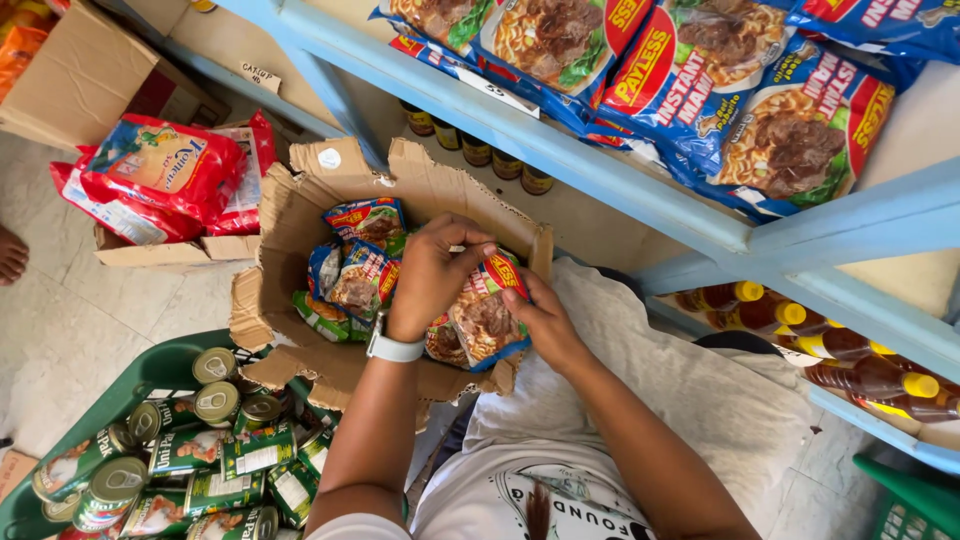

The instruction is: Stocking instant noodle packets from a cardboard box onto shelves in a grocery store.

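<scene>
Both hands work over the open cardboard box [300, 215], which serves as the reference point below. Left hand [432, 272], wearing a white wristwatch [392, 348], is curled shut with its fingers pinching the top edge of a noodle packet [487, 322]. Right hand [540, 318] is closed on the same packet from its right side, thumb lying on the red corner. That packet, blue and red with a picture of noodles and meat, stands tilted at the right end of the box interior, against the box's right wall.

More noodle packets [355, 265] of the same kind lie loosely stacked inside the box, left of the held one. The box flaps are torn and folded outward.

Below and left of the box sits a green crate [150, 375] filled with green-labelled tin cans [215, 365], some upright, some on their sides. Left of the box, red snack bags [165, 170] rest on a flat cardboard tray. Above the box runs a light blue shelf [600, 165]; large multipacks of noodles [720, 90] lie on its upper level. Right of the box, on a lower shelf level, bottles with yellow caps [850, 365] lie on their sides. Small dark jars [475, 150] stand behind the box under the shelf rail.
</scene>
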